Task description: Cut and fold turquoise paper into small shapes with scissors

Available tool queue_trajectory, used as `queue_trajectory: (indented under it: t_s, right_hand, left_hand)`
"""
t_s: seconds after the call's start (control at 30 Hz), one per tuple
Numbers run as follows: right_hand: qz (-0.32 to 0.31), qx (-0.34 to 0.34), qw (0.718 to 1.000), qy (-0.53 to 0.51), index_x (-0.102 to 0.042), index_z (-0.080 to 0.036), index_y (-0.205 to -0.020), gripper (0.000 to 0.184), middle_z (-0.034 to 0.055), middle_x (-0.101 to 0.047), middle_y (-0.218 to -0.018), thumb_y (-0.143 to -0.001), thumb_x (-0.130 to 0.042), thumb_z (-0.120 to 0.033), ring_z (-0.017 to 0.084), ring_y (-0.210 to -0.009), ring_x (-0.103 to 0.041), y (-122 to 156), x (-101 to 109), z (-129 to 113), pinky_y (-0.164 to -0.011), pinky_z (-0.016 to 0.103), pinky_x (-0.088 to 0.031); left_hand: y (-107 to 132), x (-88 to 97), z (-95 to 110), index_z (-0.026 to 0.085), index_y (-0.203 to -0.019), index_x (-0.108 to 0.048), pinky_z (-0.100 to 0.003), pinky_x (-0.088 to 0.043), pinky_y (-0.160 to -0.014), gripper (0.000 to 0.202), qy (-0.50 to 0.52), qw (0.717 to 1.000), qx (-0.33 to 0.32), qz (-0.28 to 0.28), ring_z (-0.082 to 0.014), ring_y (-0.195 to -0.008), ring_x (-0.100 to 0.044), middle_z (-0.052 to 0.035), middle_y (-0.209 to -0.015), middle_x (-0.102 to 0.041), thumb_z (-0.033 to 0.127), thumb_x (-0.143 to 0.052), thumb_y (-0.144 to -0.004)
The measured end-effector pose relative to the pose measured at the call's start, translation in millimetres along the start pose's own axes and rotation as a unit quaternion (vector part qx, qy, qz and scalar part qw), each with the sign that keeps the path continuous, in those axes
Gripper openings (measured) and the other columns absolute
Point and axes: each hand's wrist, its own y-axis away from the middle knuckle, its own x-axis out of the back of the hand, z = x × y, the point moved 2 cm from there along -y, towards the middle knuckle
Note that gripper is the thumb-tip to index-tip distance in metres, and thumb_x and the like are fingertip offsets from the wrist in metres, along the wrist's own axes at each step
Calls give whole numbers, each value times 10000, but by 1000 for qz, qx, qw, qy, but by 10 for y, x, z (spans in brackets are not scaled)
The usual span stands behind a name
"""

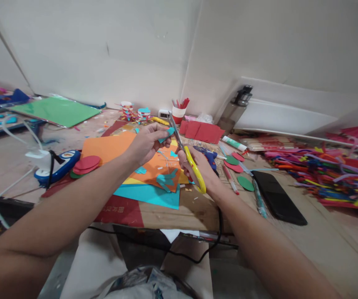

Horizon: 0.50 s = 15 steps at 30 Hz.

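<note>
My left hand is closed in a pinch on a small teal paper piece, held above the table. My right hand is wrapped around yellow-handled scissors, whose blades point up and left and meet the teal piece. Under both hands lie orange paper, a teal sheet and several teal offcuts. A blue glue gun lies just behind my right hand.
Red and green paper circles sit left beside a blue device. A black phone, a pile of coloured pipe cleaners, red folded paper, a glue stick, a cup and a green sheet surround the work area.
</note>
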Motion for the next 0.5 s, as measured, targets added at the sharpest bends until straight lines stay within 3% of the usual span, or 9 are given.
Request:
queue_trajectory:
  t_s: [0.5]
  right_hand:
    - [4, -9, 1000, 15, -411, -221, -785, 417, -44, -431, -663, -853, -529, -615, 81, -538, -385, 2, 9, -2, -479, 212, -316]
  left_hand:
    - [8, -9, 14, 159, -645, -492, -215, -430, -550, 225, -11, 1000, 19, 9, -85, -557, -576, 10, -620, -598, 124, -713, -660]
